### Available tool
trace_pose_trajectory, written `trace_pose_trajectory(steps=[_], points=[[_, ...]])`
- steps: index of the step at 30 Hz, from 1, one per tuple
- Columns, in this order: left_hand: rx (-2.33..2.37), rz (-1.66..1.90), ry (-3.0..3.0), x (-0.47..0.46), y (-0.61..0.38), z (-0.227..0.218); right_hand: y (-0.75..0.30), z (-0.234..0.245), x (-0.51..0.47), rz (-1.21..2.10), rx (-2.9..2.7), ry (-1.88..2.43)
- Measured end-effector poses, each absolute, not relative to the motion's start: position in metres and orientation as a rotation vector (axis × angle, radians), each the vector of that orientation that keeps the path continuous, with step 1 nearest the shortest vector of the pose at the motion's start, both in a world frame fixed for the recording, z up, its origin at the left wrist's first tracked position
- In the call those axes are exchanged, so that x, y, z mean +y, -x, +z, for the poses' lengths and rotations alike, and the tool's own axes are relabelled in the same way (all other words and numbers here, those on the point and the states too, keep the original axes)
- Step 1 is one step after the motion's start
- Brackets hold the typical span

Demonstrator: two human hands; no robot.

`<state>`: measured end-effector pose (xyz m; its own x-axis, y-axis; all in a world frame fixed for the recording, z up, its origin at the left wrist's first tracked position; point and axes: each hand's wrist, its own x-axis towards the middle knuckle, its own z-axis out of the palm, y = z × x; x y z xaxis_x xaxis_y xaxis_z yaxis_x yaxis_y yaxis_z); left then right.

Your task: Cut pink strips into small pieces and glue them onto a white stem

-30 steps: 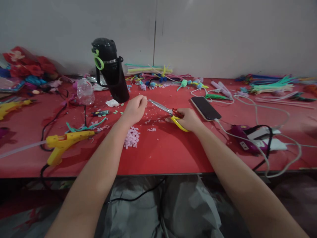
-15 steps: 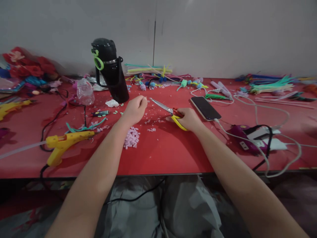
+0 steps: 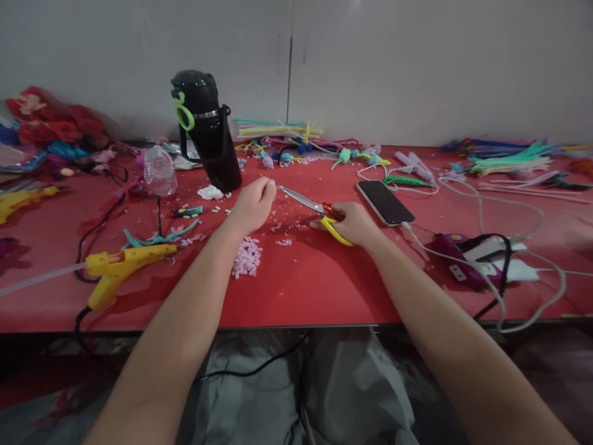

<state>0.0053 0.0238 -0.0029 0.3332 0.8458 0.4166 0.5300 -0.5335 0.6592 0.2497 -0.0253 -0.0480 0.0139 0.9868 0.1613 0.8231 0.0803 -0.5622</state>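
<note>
Scissors [image 3: 309,205] being held at mid-bench, blades pointing at left hand [image 3: 252,204].

Yellow handles being gripped by right hand [image 3: 354,222], fingers curled tight thru the loops; blades nearly shut, tips just beside left fingertips. Left hand being kept in a loose fist w/ fingertips pressed together; whether sth is being pinched can't be told. Pink bits [image 3: 246,256] lying on red bench [image 3: 301,290] near left wrist. Black flask [image 3: 208,133] behind, phone [image 3: 384,202] beside right hand, glue gun [image 3: 118,269] well to the left.

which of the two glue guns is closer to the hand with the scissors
The purple glue gun, lying among the white cables, is closer to the right hand that holds the yellow-handled scissors. The yellow glue gun lies beyond the left hand.
</note>
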Motion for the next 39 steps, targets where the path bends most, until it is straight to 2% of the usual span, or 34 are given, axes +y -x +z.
trace_pose_trajectory(steps=[39], points=[[1.206, 1.048, -2.172, 0.0219, -0.0065, -0.0033, -0.2504, -0.0500, -0.0246, 0.414, -1.864, 1.770]])
